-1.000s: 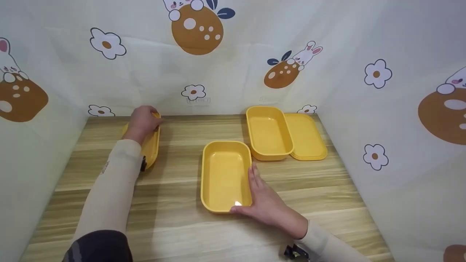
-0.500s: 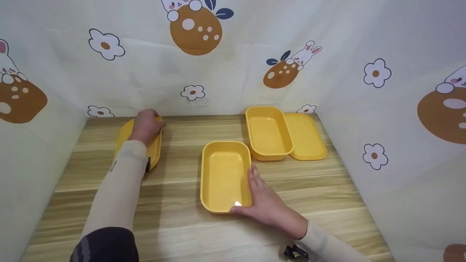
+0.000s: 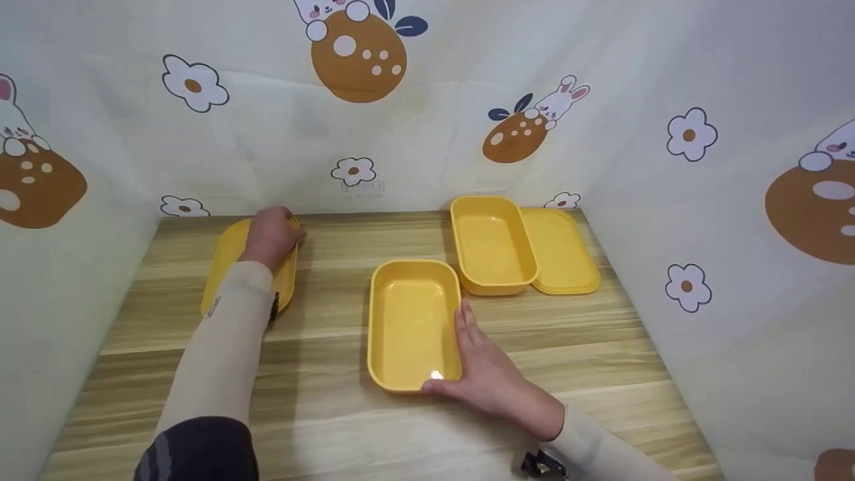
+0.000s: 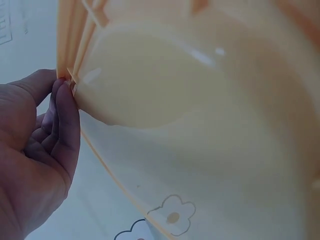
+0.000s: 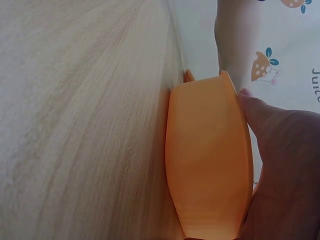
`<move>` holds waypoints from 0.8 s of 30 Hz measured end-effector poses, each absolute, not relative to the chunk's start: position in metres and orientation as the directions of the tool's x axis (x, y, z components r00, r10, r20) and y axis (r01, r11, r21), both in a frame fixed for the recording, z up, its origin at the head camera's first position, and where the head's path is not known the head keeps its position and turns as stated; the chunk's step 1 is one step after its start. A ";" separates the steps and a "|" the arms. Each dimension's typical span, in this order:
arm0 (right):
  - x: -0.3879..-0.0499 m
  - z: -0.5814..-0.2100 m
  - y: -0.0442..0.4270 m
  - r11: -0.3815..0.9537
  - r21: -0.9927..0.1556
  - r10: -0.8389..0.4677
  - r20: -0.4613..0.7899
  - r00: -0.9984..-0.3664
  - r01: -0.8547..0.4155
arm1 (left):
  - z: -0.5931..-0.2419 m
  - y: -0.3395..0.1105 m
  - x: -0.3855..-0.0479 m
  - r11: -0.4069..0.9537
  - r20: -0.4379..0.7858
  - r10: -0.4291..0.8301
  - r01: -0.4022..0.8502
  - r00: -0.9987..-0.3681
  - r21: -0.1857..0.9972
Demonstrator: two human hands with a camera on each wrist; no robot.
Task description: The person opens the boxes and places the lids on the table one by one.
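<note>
At the far left of the table, my left hand pinches the edge of a yellow lid. The left wrist view shows thumb and fingertips on the lid's ridged edge; hand and forearm hide part of it from above. In the middle sits a yellow rectangular food container with nothing inside. My right hand rests against its near right corner, fingers straight along the right side and thumb at the front rim. From the right wrist, the container's outer wall shows upright on the wood.
A second yellow container stands at the back right, close to the first one. Beside it another yellow lid lies flat, partly hidden by that container. Patterned cloth walls enclose the wooden table at the back and sides.
The lid at the left has tilted down from a steeper slant, so more of its surface shows. My left hand has shifted slightly right and nearer. Right hand and containers stay put.
</note>
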State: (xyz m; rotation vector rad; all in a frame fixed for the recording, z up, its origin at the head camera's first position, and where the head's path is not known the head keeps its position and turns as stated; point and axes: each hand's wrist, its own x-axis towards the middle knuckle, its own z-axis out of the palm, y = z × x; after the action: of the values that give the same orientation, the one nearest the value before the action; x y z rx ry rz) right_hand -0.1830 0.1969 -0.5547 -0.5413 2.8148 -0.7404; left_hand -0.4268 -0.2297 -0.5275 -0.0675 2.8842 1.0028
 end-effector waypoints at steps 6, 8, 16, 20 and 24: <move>-0.183 -0.555 0.197 0.813 -0.503 -0.388 -0.088 -0.918 -0.295 | -0.534 -0.228 -0.430 0.782 -0.119 -0.011 -0.083 -0.993 0.618; -0.182 -0.555 0.197 0.812 -0.503 -0.389 -0.087 -0.917 -0.296 | -0.536 -0.227 -0.430 0.787 -0.127 -0.010 -0.086 -0.992 0.611; -0.183 -0.555 0.198 0.807 -0.510 -0.392 -0.083 -0.916 -0.299 | -0.540 -0.228 -0.433 0.786 -0.147 -0.028 -0.113 -0.989 0.608; -0.183 -0.555 0.198 0.806 -0.510 -0.392 -0.080 -0.917 -0.300 | -0.543 -0.228 -0.434 0.792 -0.141 -0.029 -0.108 -0.990 0.601; -0.182 -0.555 0.198 0.807 -0.507 -0.390 -0.075 -0.918 -0.302 | -0.546 -0.226 -0.434 0.818 -0.099 -0.010 -0.066 -0.995 0.572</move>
State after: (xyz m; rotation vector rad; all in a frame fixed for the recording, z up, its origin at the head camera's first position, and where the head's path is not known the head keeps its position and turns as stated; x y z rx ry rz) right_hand -0.1821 0.1978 -0.5548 -0.5444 2.8175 -0.7462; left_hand -0.4336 -0.2263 -0.5462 -0.0608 2.9073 0.9193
